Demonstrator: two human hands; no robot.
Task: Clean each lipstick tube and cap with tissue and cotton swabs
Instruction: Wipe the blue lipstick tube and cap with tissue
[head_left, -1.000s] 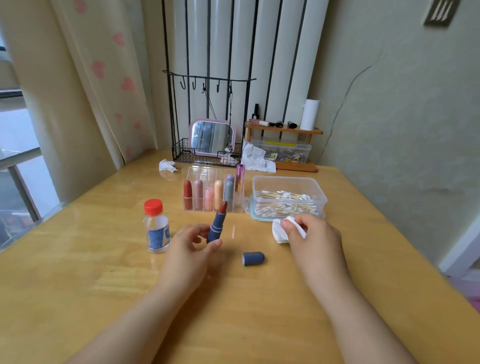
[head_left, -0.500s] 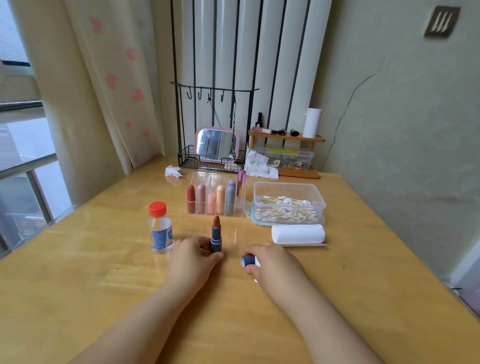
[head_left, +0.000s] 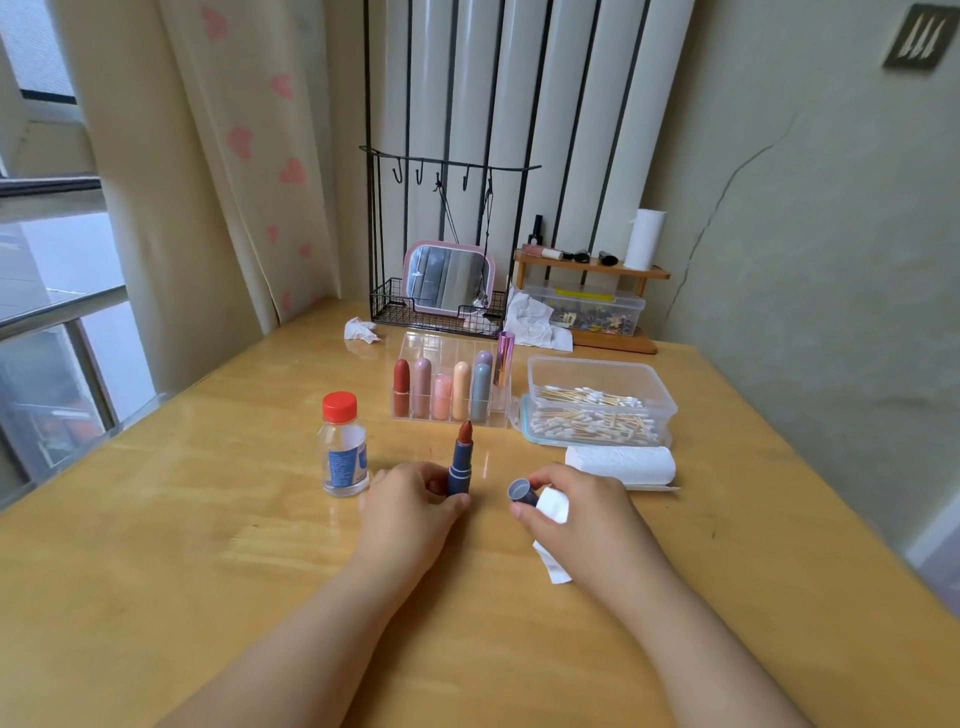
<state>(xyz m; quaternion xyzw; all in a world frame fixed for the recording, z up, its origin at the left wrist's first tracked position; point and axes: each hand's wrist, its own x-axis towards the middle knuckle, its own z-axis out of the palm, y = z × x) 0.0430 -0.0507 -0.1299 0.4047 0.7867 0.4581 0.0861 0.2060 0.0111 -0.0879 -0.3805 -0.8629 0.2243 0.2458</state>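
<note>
An uncapped dark blue lipstick tube (head_left: 460, 461) with a red-brown bullet stands upright on the wooden table (head_left: 208, 519). My left hand (head_left: 410, 512) grips its base. My right hand (head_left: 576, 512) holds the matching blue cap (head_left: 521, 491), its open end facing left and up, together with a folded piece of white tissue (head_left: 551, 535) that hangs out under the palm. A tissue roll (head_left: 621, 464) lies just behind my right hand. A clear box of cotton swabs (head_left: 597, 408) sits behind the roll.
A clear organiser (head_left: 451, 389) with several capped lipsticks stands behind the tube. A small red-capped bottle (head_left: 344, 446) is left of my left hand. Crumpled tissues (head_left: 361, 329), a mirror in a wire rack (head_left: 448, 275) and a wooden shelf (head_left: 589, 270) line the far edge.
My right hand left the tissue roll, came down to the cap lying on the table and lifted it with a piece of tissue. The left hand stood the tilted tube upright.
</note>
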